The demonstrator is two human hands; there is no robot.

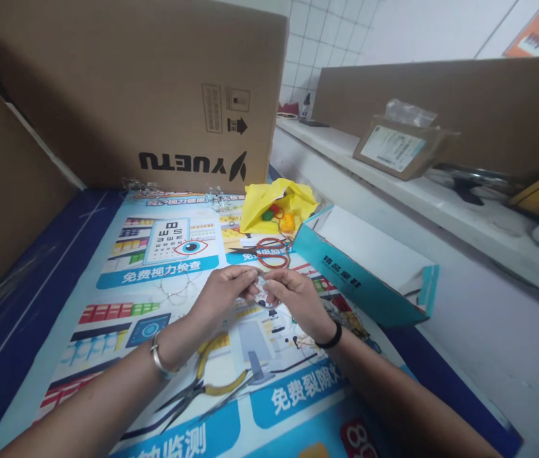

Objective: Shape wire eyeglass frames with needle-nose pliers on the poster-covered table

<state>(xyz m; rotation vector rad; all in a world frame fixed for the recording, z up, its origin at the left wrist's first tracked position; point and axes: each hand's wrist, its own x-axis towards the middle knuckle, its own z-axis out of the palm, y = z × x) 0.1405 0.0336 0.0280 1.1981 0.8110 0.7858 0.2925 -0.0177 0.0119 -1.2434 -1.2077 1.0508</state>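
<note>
My left hand [224,291] and my right hand [295,298] meet over the middle of a printed poster [154,299]. Both pinch one small clear or wire-like piece [262,289] between their fingertips; I cannot make out what it is. A silver bangle is on my left wrist and a black band on my right. Yellow-handled pliers [212,375] lie on the poster under my left forearm. Thin wire loops [174,289] lie just left of my left hand.
Scissors with red handles [272,252] and a crumpled yellow bag [276,200] holding small coloured bits lie beyond my hands. An open teal box [359,280] stands to the right. A big cardboard carton [145,95] blocks the back. A white ledge [417,191] carries a parcel.
</note>
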